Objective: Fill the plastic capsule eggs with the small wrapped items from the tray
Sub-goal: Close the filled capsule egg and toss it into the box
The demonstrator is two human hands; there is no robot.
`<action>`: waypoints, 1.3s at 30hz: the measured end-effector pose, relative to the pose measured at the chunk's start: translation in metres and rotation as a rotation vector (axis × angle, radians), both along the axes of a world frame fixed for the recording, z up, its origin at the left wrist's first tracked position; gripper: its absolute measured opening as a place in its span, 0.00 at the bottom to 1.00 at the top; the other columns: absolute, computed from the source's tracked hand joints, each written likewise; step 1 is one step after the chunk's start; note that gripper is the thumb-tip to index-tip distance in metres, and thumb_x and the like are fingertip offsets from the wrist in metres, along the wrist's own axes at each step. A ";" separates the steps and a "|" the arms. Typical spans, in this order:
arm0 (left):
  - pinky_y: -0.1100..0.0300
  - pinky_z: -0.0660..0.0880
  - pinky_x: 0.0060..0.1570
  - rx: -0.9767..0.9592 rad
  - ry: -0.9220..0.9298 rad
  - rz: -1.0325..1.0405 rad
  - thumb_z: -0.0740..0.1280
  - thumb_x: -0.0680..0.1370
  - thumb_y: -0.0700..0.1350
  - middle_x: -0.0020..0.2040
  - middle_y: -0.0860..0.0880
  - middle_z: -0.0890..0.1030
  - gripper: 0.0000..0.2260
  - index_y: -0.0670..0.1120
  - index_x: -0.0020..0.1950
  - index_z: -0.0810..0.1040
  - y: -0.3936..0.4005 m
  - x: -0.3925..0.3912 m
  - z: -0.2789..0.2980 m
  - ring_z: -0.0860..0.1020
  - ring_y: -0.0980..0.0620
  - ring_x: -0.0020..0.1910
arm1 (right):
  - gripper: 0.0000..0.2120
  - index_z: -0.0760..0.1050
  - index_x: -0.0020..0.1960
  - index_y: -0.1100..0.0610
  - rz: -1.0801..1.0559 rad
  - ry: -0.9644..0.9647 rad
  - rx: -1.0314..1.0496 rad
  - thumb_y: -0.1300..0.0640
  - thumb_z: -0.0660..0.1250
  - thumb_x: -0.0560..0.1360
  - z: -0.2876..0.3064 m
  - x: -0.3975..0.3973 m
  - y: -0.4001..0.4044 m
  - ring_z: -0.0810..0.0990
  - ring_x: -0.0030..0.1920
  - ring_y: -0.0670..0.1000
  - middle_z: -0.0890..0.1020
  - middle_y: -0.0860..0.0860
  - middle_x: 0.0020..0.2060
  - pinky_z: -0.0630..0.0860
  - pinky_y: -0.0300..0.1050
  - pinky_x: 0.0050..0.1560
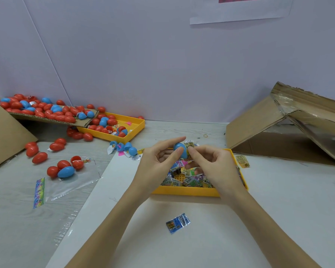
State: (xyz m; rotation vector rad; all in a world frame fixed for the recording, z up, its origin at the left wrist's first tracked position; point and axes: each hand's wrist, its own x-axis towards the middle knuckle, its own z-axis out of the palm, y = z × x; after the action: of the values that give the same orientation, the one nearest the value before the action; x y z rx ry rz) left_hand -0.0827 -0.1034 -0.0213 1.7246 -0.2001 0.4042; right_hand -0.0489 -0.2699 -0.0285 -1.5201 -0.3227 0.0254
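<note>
**binfiller:** Pale table, lilac wall behind. Left of the grip, loose red eggs sit on slippery cellophane, so a nudge could roll them away. My left hand pinches the blue egg half and my right hand pinches a yellow packet at its rim, both just above the yellow tray.

**capsule_kid:** A crumpled wrapper could stop it closing, or slip into the tray. Print on the blue packet nearer you? Too blurred to read.
</note>
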 end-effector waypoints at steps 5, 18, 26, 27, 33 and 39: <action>0.63 0.80 0.51 -0.013 -0.022 0.012 0.70 0.80 0.45 0.53 0.52 0.85 0.15 0.50 0.66 0.81 -0.001 0.000 -0.001 0.83 0.53 0.53 | 0.08 0.83 0.54 0.56 0.002 -0.025 -0.027 0.53 0.73 0.78 0.001 -0.005 0.003 0.88 0.40 0.49 0.88 0.49 0.42 0.80 0.36 0.34; 0.58 0.82 0.53 -0.045 -0.077 0.049 0.70 0.80 0.45 0.51 0.51 0.85 0.11 0.48 0.62 0.81 -0.002 0.000 0.000 0.84 0.49 0.53 | 0.17 0.82 0.57 0.57 -0.007 0.004 0.030 0.46 0.72 0.75 0.007 -0.010 0.006 0.85 0.38 0.48 0.88 0.51 0.41 0.79 0.37 0.35; 0.61 0.81 0.51 -0.079 -0.040 0.028 0.69 0.80 0.45 0.50 0.49 0.84 0.10 0.49 0.61 0.81 0.001 0.000 0.002 0.84 0.48 0.52 | 0.08 0.83 0.57 0.57 -0.073 -0.062 0.007 0.56 0.69 0.81 0.004 -0.010 0.007 0.86 0.36 0.49 0.88 0.52 0.40 0.79 0.37 0.33; 0.61 0.81 0.51 -0.074 -0.039 0.023 0.69 0.80 0.45 0.50 0.50 0.84 0.10 0.49 0.61 0.81 0.000 0.000 0.002 0.84 0.49 0.53 | 0.08 0.83 0.56 0.57 -0.068 -0.060 0.002 0.56 0.69 0.81 0.005 -0.011 0.007 0.86 0.36 0.50 0.88 0.52 0.40 0.79 0.37 0.33; 0.64 0.80 0.50 -0.044 -0.054 0.018 0.69 0.81 0.44 0.51 0.52 0.84 0.09 0.50 0.61 0.82 0.000 0.000 0.002 0.83 0.51 0.53 | 0.07 0.83 0.53 0.54 -0.032 0.015 0.056 0.54 0.66 0.82 0.008 -0.013 0.008 0.85 0.33 0.50 0.87 0.54 0.38 0.77 0.37 0.30; 0.64 0.80 0.50 -0.029 -0.066 0.022 0.69 0.81 0.44 0.51 0.54 0.84 0.10 0.50 0.61 0.81 0.000 0.000 0.001 0.82 0.52 0.54 | 0.08 0.83 0.51 0.53 -0.030 0.052 0.061 0.53 0.66 0.82 0.010 -0.015 0.006 0.84 0.31 0.50 0.87 0.54 0.37 0.76 0.36 0.28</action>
State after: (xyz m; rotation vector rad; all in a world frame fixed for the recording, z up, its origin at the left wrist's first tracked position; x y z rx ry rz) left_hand -0.0829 -0.1034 -0.0206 1.6870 -0.2219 0.4787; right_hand -0.0637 -0.2640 -0.0181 -1.4610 -0.2565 0.0311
